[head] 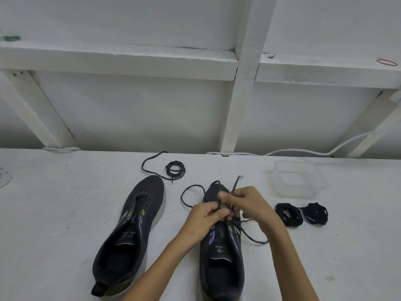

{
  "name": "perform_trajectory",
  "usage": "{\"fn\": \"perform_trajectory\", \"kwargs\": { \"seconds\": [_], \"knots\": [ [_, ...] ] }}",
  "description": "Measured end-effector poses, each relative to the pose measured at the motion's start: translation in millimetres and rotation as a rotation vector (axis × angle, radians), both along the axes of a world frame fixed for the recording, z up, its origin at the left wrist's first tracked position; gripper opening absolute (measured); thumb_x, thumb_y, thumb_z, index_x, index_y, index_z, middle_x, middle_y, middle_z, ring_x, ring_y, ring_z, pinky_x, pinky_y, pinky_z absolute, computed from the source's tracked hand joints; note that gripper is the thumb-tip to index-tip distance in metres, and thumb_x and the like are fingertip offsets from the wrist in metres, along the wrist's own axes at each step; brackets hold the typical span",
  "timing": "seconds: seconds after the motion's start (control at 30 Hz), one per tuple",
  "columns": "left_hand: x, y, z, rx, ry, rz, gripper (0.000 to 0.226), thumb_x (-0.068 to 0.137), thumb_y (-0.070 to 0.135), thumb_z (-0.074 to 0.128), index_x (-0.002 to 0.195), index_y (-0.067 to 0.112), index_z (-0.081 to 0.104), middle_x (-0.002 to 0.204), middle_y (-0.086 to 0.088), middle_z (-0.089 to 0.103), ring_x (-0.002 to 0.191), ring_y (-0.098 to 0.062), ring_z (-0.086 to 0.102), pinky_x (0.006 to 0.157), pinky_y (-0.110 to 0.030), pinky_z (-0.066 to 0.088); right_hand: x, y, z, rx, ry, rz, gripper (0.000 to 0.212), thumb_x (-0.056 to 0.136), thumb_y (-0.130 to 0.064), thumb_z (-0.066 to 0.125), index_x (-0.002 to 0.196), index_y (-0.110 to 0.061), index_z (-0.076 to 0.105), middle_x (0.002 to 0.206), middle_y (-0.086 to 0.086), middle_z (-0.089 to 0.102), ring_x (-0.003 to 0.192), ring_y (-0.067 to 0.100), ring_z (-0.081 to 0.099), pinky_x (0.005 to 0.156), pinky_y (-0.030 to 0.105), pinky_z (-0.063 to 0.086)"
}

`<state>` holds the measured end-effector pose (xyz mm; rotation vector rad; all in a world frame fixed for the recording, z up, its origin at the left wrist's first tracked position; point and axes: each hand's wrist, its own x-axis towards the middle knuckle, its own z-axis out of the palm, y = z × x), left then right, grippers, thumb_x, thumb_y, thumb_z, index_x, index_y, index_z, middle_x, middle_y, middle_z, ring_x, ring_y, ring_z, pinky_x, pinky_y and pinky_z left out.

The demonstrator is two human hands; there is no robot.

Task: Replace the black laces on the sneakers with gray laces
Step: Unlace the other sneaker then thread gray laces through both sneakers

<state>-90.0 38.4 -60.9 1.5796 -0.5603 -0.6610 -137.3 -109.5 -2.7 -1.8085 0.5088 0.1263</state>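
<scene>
- While I watched through the head camera, both hands met over the upper eyelets of the right-hand sneaker (221, 263). It stood on the white table (54, 213) with its toe at twelve o'clock.
- The left hand (206, 216) had its fingers curled and pinched a strand of the dark grey lace (181, 196) just above the tongue.
- The right hand (249, 205) pinched another strand of that lace, whose pale tip stuck out toward one o'clock.
- One loop of the lace lay on the table at ten o'clock from the hands, and a second loop ran out at four o'clock.
- The second sneaker (130, 231) lay at nine o'clock, near the first, with no lace in it and its toe tilted toward one o'clock.
- A coiled lace (175, 168) with a loose tail sat just past that toe.
- Two black lace bundles (289, 215) lay just beside each other at three o'clock from the hands.
- A clear tub (299, 179) stood at two o'clock.
</scene>
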Motion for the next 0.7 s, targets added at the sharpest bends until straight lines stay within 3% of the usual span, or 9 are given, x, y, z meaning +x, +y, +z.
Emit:
{"fn": "perform_trajectory", "kwargs": {
  "seconds": [0.07, 0.17, 0.23, 0.33, 0.53, 0.7],
  "knots": [
    [1, 0, 1, 0.012, -0.016, -0.003, 0.017, 0.093, 0.016, 0.061, 0.084, 0.026, 0.073, 0.081, 0.006, 0.073, 0.080, -0.003, 0.065, 0.081, -0.016, 0.047, -4, 6, -5, 0.085, -0.076, -0.009, 0.032, 0.082, -0.024, 0.076, 0.078, 0.007, 0.072, 0.057, 0.013, 0.063, 0.049, 0.017, 0.052, 0.049, 0.018, 0.042],
    [1, 1, 0, 0.019, -0.021, -0.005, 0.008, 0.088, 0.027, 0.067, 0.084, 0.026, 0.073, 0.084, 0.003, 0.075, 0.086, -0.006, 0.068, 0.085, -0.021, 0.051, -1, 11, -6, 0.120, -0.167, -0.075, 0.029, 0.082, -0.009, 0.076, 0.078, 0.017, 0.066, 0.058, 0.007, 0.067, 0.044, 0.018, 0.052, 0.047, 0.026, 0.045],
    [0, 0, 0, 0.030, -0.008, 0.001, 0.003, 0.085, 0.026, 0.070, 0.084, 0.027, 0.073, 0.081, 0.004, 0.074, 0.084, -0.007, 0.069, 0.084, -0.024, 0.052, 3, 13, -2, 0.094, -0.188, -0.087, 0.018, 0.081, -0.005, 0.075, 0.070, 0.008, 0.069, 0.055, 0.011, 0.063, 0.041, 0.018, 0.048, 0.042, 0.024, 0.040],
    [2, -1, 1, 0.043, -0.023, -0.006, 0.010, 0.083, 0.019, 0.074, 0.082, 0.029, 0.073, 0.082, 0.001, 0.073, 0.082, -0.006, 0.067, 0.086, -0.028, 0.052, 9, 11, 5, 0.088, -0.196, -0.072, 0.019, 0.081, -0.003, 0.074, 0.062, -0.007, 0.071, 0.052, 0.016, 0.057, 0.041, 0.017, 0.046, 0.039, 0.021, 0.036],
    [0, -1, 2, 0.048, 0.004, -0.017, 0.014, 0.082, 0.010, 0.075, 0.085, 0.023, 0.072, 0.081, 0.010, 0.073, 0.082, -0.003, 0.067, 0.081, -0.015, 0.050, 30, -4, 52, 0.372, -0.378, -0.204, 0.021, 0.083, 0.007, 0.064, 0.066, -0.003, 0.070, 0.065, 0.014, 0.062, 0.038, 0.008, 0.045, 0.038, 0.016, 0.034],
    [2, 1, 7, 0.048, -0.021, -0.025, 0.007, 0.089, 0.015, 0.068, 0.088, 0.011, 0.074, 0.085, 0.004, 0.074, 0.084, -0.006, 0.067, 0.083, -0.018, 0.050, 65, -17, 75, 0.544, -0.496, -0.307, 0.011, 0.090, -0.002, 0.063, 0.079, -0.001, 0.067, 0.069, 0.005, 0.066, 0.046, 0.006, 0.052, 0.047, 0.014, 0.045]
  ]
}}
